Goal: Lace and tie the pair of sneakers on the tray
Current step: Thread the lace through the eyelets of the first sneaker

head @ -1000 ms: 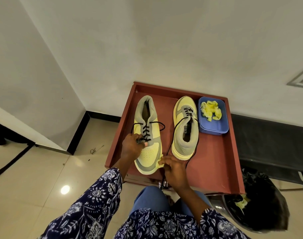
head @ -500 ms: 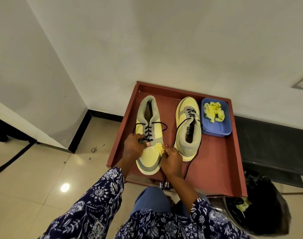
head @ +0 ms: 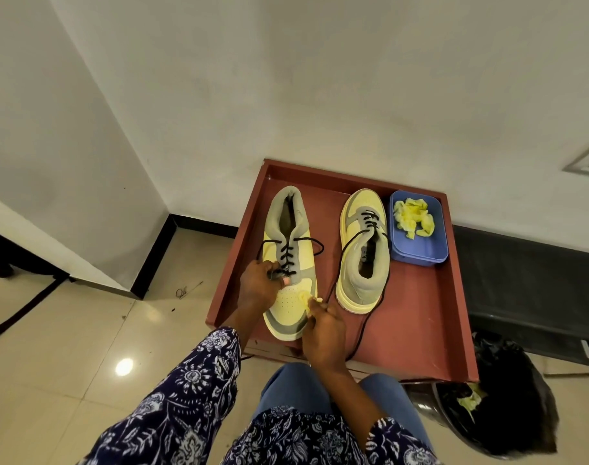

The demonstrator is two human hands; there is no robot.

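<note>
Right hand moved up the half-laced yellow-grey sneaker, apparently pinching paper.

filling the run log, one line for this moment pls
left hand: grips lace on left sneaker | right hand: pinches yellow scrap at toe | right sneaker: untied

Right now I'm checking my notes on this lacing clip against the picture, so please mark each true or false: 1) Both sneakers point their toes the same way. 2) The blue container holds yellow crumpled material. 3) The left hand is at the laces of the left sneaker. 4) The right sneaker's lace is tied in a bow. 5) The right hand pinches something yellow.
1) False: the left sneaker has its toe toward the person, the right sneaker toward the wall.
2) True: blue container, yellow material.
3) True: left hand.
4) False: its black lace trails loose across the tray.
5) True: right hand.
</note>
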